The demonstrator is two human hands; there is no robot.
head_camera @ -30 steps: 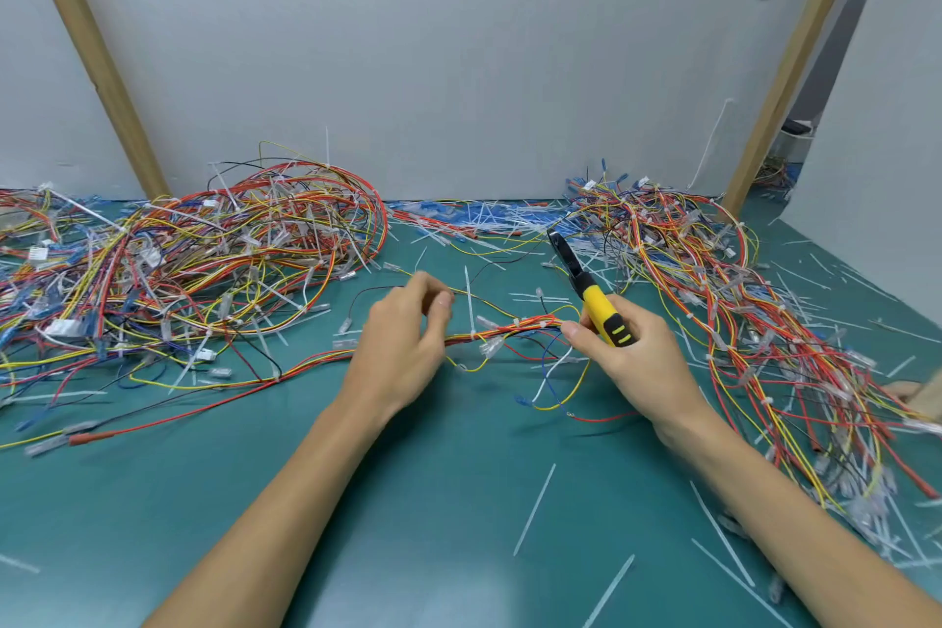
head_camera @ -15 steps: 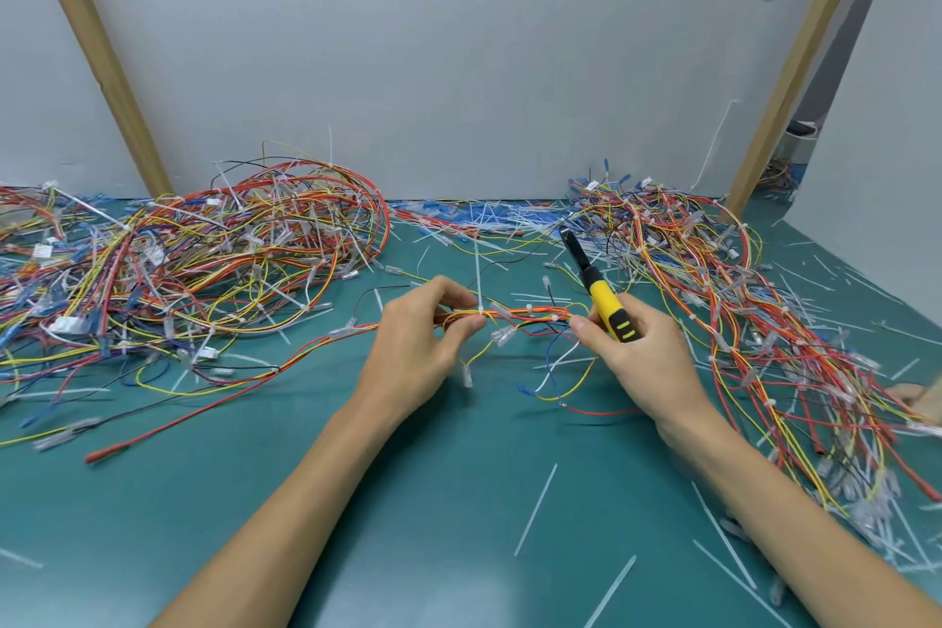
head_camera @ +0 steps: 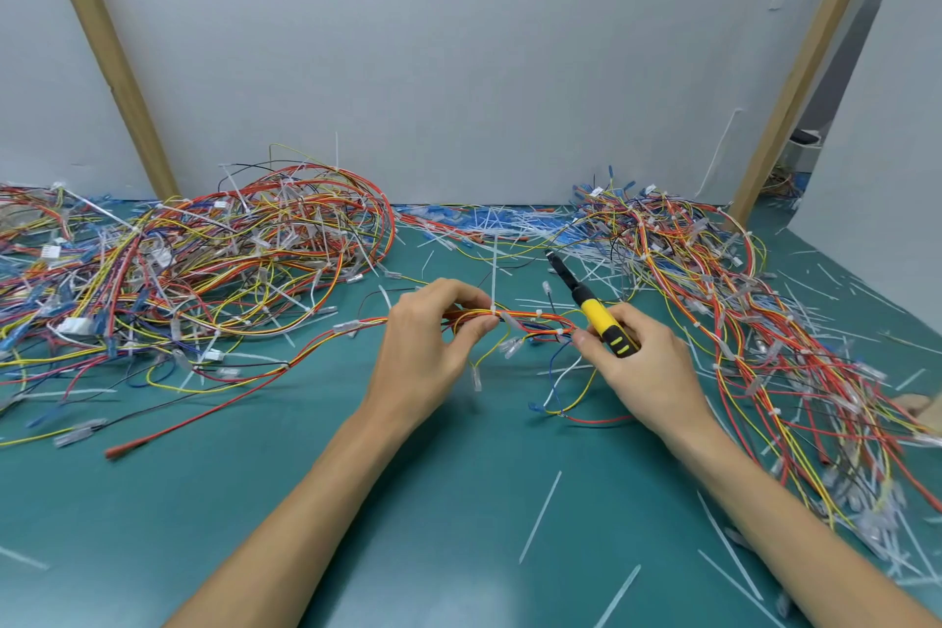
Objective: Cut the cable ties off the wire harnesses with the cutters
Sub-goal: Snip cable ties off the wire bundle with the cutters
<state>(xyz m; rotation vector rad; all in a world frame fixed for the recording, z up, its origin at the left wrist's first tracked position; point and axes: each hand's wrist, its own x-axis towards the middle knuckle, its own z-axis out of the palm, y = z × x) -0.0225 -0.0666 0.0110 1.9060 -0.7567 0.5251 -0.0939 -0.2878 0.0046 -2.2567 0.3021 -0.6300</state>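
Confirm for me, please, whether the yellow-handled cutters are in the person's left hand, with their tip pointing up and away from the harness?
Not quite. The head view shows the yellow-handled cutters gripped in the right hand, not the left. The left hand pinches the harness. The tip does point up and away from the harness.

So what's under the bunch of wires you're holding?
The teal table, plus loose yellow, blue and white wire ends hanging from the bunch. The left hand and the right hand, gripping the cutters, cover whatever lies beneath them.
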